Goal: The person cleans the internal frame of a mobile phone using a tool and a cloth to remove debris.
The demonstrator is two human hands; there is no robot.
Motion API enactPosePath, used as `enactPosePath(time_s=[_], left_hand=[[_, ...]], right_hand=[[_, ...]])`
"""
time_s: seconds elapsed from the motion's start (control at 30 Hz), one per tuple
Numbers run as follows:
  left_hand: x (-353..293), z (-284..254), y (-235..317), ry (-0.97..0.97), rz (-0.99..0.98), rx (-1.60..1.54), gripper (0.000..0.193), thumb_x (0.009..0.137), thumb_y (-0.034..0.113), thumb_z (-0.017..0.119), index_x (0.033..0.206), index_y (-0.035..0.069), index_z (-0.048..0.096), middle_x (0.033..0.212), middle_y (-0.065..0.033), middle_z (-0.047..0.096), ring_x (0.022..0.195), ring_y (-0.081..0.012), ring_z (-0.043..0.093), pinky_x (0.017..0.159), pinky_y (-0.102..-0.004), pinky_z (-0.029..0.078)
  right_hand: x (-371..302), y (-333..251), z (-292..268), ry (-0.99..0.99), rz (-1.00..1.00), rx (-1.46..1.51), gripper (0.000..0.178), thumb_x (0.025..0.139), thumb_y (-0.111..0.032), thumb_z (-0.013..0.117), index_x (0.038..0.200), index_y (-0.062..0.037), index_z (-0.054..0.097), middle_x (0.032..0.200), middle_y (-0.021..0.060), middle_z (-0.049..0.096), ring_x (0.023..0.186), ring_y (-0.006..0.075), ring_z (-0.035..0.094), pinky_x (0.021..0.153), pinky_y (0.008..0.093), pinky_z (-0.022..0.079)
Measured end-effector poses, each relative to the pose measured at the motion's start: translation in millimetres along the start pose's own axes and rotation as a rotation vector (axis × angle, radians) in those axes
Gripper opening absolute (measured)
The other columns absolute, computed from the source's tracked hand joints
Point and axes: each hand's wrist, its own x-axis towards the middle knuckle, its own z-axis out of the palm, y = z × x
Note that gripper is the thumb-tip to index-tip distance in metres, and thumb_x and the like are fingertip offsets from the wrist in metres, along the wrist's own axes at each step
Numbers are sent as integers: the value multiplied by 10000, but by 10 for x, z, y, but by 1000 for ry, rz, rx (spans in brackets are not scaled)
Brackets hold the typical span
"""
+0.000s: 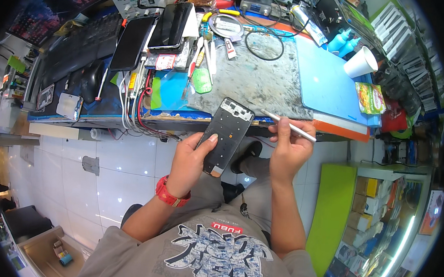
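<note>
My left hand (191,159) grips a black phone screen panel (227,134) by its lower left edge, thumb lying on its back face. The panel is tilted in front of the workbench edge, with a whitish strip near its top and small pale spots over the dark back. In my right hand (290,148) is a slim white pen-like tool (299,130), pinched between thumb and fingers. Its narrow tip points left toward the panel's upper right edge, a short gap apart. A red watch band wraps my left wrist.
A stained grey work mat (256,74) covers the bench middle, with a black cable loop on it. Two dark phones (170,26) lie at the far left beside tweezers, brushes and cables. A blue mat (325,76) carries a white paper cup (361,63) and a snack packet (371,98).
</note>
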Motion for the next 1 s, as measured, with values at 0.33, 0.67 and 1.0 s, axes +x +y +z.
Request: enactPosePath(time_s=[0.33,0.67,1.0], left_hand=[[-300,-40,111,-14,94,233,261,1027,225,641,1057,-29,692,855,-28,699,703,-56,603,618,-241,500],[-479,-274,-65,-8,47,-1,259,1044,213,617,1134,-24,672,965,-24,703,822,-61,633,739,-233,517],[-504,-203,-148,-72,34,-211,281,1052,140,578,1286,-9,534,1206,-80,646,1060,-114,616,929,-284,509]], right_hand=[[48,-323,-87,-403,-156,-509,196,999,-207,647,1060,-24,683,739,59,575,708,202,588,675,383,493],[458,-559,-64,-388,-148,-861,235,977,-207,618,1100,-7,629,828,211,688,828,417,662,740,491,501],[858,-351,793,-460,-787,-1011,144,881,-111,622,918,23,659,968,231,672,954,412,649,853,509,517]])
